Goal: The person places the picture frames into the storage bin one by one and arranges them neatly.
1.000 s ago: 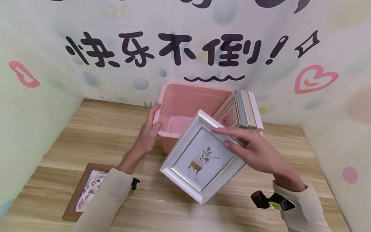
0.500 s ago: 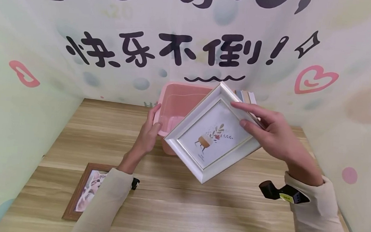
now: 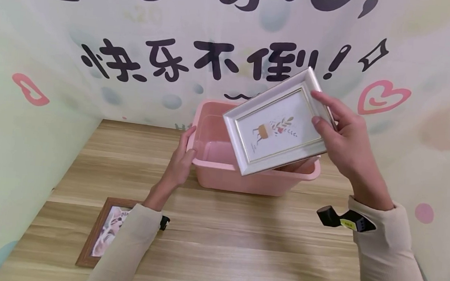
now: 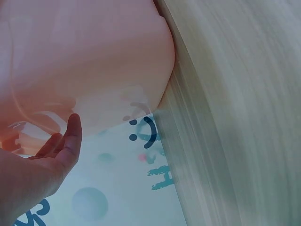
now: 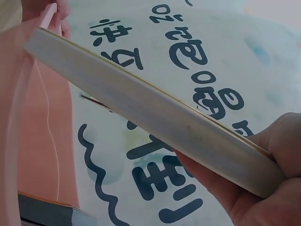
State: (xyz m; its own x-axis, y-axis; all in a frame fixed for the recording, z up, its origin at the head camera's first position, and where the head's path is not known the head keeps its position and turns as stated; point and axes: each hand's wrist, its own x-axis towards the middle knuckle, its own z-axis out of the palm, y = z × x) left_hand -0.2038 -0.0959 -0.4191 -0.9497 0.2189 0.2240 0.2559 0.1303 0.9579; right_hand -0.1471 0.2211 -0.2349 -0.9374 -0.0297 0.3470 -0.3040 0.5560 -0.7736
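A white picture frame with a plant drawing is held up by my right hand, thumb on the front and fingers around its upper right edge. It tilts above the right part of a pink plastic bin. In the right wrist view the white frame shows edge-on. My left hand grips the left rim of the bin; the left wrist view shows its fingers at the bin wall. The other frames inside the bin are mostly hidden, though the right wrist view shows a dark frame edge there.
A brown picture frame with a cat picture lies on the wooden table at the left, partly under my left forearm. A printed cloth backdrop stands close behind the bin, with side walls left and right.
My right hand has lifted the white frame up and to the right, from in front of the bin to above it, turning it clockwise. The left hand has stayed on the rim.
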